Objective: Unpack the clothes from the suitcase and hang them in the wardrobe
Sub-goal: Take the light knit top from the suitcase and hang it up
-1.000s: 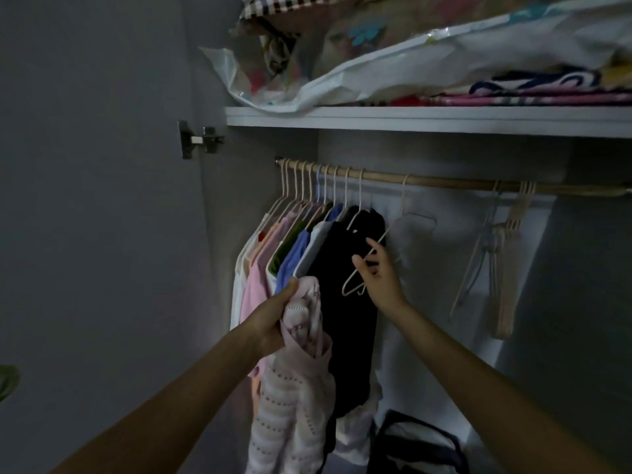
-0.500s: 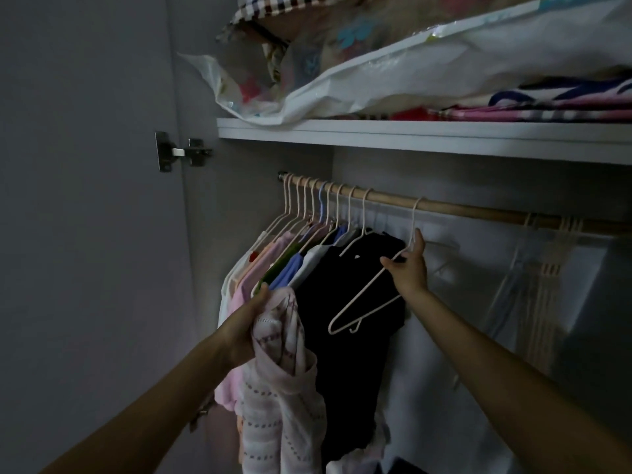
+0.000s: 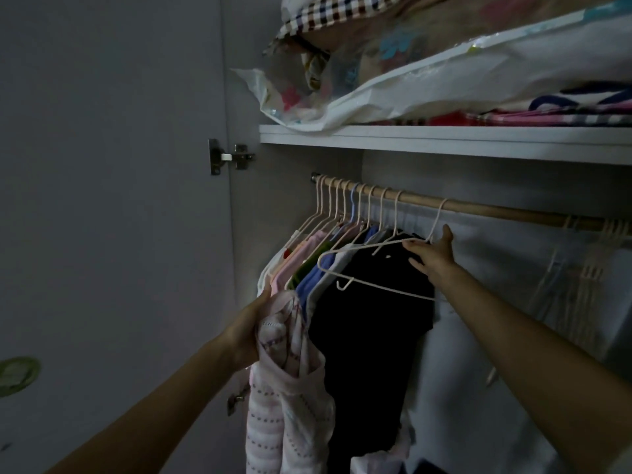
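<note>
Left hand (image 3: pixel 248 331) grips a pink striped garment (image 3: pixel 290 388). Right hand (image 3: pixel 432 256) holds an empty white hanger (image 3: pixel 372 268) hooked on the rail (image 3: pixel 478 208). No legible writing.

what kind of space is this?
Most likely the inside of a home bedroom wardrobe: a wooden hanging rail carries clothes on thin wire hangers, a white shelf above holds bagged bedding, and a metal door hinge sits on the open door at left.

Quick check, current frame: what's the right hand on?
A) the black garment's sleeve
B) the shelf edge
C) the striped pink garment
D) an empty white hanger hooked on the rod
D: the right hand holds the neck of an empty white hanger whose hook is over the wooden rod; the left hand grips the striped pink garment.
</note>
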